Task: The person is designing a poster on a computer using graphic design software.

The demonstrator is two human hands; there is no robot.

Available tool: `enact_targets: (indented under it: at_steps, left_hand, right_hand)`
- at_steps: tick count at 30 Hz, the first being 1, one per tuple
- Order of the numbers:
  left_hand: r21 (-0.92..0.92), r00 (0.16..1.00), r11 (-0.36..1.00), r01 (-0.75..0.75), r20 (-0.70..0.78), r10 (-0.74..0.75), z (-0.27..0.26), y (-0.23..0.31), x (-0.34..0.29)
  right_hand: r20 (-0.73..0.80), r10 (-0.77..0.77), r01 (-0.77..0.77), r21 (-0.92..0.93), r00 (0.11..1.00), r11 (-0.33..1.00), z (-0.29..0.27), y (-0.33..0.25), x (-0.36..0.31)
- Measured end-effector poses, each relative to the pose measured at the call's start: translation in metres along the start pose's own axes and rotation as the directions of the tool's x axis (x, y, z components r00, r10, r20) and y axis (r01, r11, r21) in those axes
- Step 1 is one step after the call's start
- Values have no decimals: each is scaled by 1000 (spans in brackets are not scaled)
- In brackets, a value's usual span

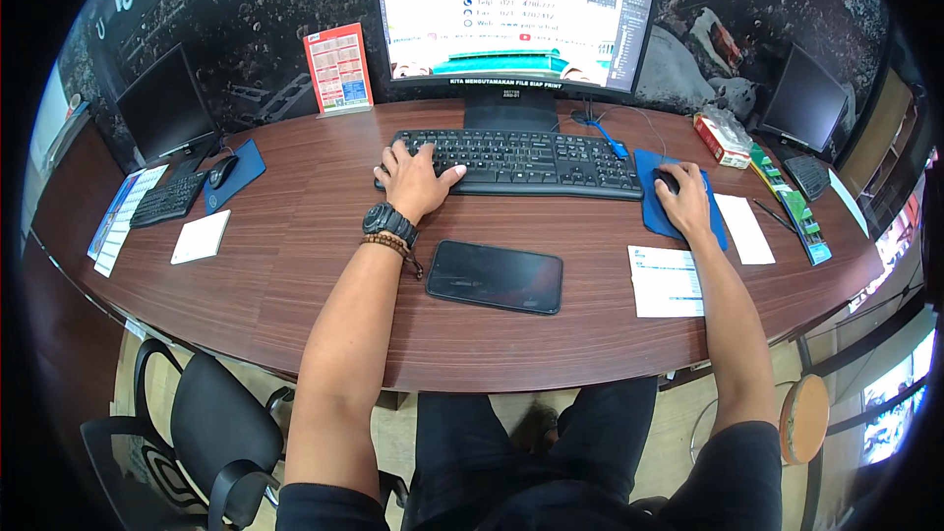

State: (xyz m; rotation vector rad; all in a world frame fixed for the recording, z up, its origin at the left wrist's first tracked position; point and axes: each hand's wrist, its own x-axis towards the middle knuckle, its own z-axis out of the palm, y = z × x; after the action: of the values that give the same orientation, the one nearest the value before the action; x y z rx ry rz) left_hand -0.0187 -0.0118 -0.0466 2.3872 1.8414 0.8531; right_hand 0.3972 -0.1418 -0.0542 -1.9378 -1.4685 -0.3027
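Observation:
My left hand rests with fingers spread over the left end of a black keyboard; a black watch and a beaded bracelet circle that wrist. My right hand is curled over a black computer mouse, most of which it covers. Under the mouse lies a blue mouse pad. Behind the keyboard stands a wide monitor showing a colourful design in an editing program. A dark smartphone lies flat on the desk between my forearms.
On the brown wooden desk, printed paper lies partly under my right forearm. A pen, a red-and-white box and another monitor are to the right. A red-framed calendar stand is at the back. An office chair stands at lower left.

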Motion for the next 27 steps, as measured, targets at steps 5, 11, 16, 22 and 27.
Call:
enact_targets:
  at_steps: [5,11,16,22,27]
  left_hand:
    - [24,989,997,67,128,-70,-3,3,3]
    - [35,987,997,62,149,-66,-2,2,4]
    - [52,976,995,80,198,-89,-2,3,3]
    - [44,979,997,66,188,-73,-1,1,4]
    - [46,976,997,68,206,-76,-2,4,4]
  right_hand:
    - [-16,-39,39,47,999,998,1,11,2]
    - [0,-51,51,80,999,995,2,10,3]
    - [35,-72,69,97,997,993,0,8,2]
    - [44,-40,35,93,998,995,1,2,3]
    - [28,-65,62,104,997,993,2,6,3]
